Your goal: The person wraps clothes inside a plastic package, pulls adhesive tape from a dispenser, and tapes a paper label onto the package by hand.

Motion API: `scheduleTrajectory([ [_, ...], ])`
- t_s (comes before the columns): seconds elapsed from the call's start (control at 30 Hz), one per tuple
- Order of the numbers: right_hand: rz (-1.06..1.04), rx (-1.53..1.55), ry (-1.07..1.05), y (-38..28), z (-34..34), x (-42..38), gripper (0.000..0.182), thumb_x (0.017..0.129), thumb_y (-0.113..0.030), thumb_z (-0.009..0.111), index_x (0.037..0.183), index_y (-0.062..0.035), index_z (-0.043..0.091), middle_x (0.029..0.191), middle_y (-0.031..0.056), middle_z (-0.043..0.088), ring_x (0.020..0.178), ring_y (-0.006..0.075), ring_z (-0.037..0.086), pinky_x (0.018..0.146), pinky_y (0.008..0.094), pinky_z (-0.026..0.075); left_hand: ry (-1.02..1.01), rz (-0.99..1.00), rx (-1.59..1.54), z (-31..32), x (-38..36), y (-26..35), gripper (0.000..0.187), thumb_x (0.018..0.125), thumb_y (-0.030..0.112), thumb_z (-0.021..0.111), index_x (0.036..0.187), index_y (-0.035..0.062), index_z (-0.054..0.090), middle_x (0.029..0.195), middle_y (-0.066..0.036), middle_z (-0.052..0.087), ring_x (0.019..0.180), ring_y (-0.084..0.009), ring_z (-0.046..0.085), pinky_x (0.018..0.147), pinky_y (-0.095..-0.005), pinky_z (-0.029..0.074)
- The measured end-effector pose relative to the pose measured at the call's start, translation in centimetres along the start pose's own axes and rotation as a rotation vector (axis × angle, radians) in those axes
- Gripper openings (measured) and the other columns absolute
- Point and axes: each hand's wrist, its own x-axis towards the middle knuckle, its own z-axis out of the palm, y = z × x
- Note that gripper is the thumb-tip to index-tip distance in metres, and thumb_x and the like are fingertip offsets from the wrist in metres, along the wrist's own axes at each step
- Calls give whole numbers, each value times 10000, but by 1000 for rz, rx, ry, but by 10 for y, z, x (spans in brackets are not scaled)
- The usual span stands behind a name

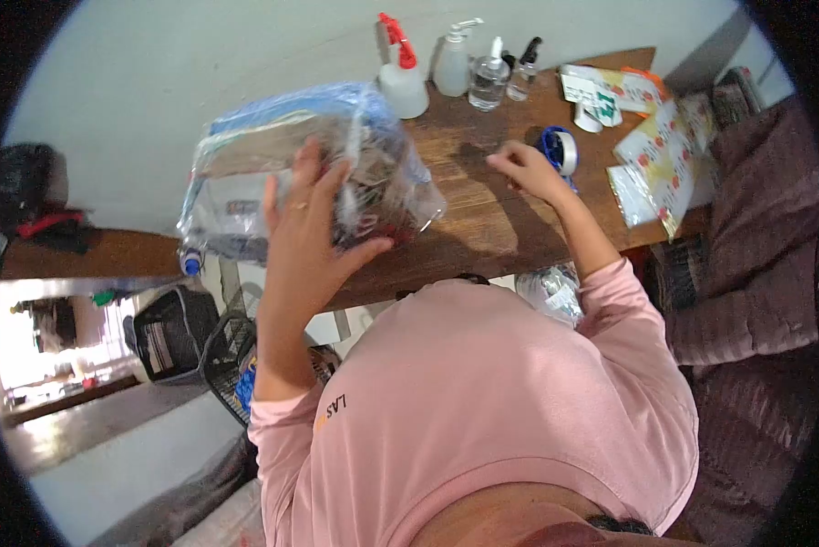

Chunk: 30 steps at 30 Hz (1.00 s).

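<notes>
A large clear plastic bag [231, 196] with folded blue, beige and dark contents stands on the wooden table at the left. My left hand [307, 214] lies against its near side, fingers spread, with a ring on one finger. Over the table to the right, my right hand [526, 171] is closed, thumb and fingers drawn together; whatever it may hold is hidden. Just beside that hand sits a blue tape dispenser [546, 141] with a roll of whitish tape [566, 153].
Along the wall stand a red-topped spray bottle [403, 87], a pump bottle [451, 68] and clear bottles [489, 84]. Patterned packets [655, 150] cover the right end of the wooden table [455, 173]. Dark baskets [174, 337] are low at left; brown cloth [756, 237] hangs at right.
</notes>
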Motion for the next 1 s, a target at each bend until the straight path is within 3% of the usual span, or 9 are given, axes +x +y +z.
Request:
scheduleTrajectory([
  [0.03,-74,4,174,32,-16,-10,342,818,-333,593,753,1,561,625,62,574,563,141,533,543,284,444,110,27,-131,-5,-1,6,685,655,355,707,1199,46,427,1335,-208,336,1240,-314,334,1027,-464,129],
  [0.1,138,-4,516,63,-52,-40,302,820,-284,586,832,18,587,727,87,620,639,154,550,627,296,446,327,67,-392,-9,2,17,661,659,336,707,1194,50,442,1283,-201,413,1196,-318,390,1020,-460,154],
  [0.2,238,82,662,139,-68,-68,304,831,-282,568,869,18,600,754,95,622,641,144,548,612,286,443,348,255,-618,3,7,34,524,693,283,681,1128,49,508,1158,-157,527,1101,-286,471,1002,-456,204],
  [0.33,447,226,421,124,-54,-77,377,828,-328,569,919,34,620,749,69,608,678,132,545,625,253,429,16,410,-762,96,54,83,267,835,153,538,1068,23,537,1020,-118,594,989,-215,542,938,-380,343],
  [0.4,493,226,425,118,-50,-73,390,821,-342,579,909,35,627,755,65,611,687,121,537,631,249,424,-265,84,-1193,191,66,96,294,835,119,550,1112,26,517,995,-119,597,924,-182,561,874,-311,395],
  [0.47,407,218,440,114,-44,-68,393,805,-354,604,874,31,643,759,52,611,685,107,517,627,247,416,-421,-159,-1211,287,69,100,374,799,153,612,1124,0,507,970,-108,598,867,-164,563,781,-264,437],
  [0.57,420,284,446,132,-35,-55,350,796,-324,623,841,22,646,752,37,610,672,95,507,614,245,407,-414,-213,-1081,370,74,112,431,733,165,676,1103,7,522,932,-100,594,822,-173,566,724,-290,459],
  [0.9,120,58,726,77,-27,-80,254,768,-200,641,682,35,598,554,32,515,538,88,443,517,258,370,-316,-13,-735,376,98,127,229,668,146,689,846,39,592,791,-122,591,752,-277,576,659,-364,456],
  [1.0,281,261,602,77,-17,-120,251,805,-234,613,698,-7,604,633,11,535,580,97,446,535,262,361,-274,-2,-766,374,97,127,214,680,161,684,837,44,596,807,-114,603,761,-275,584,658,-368,458],
])
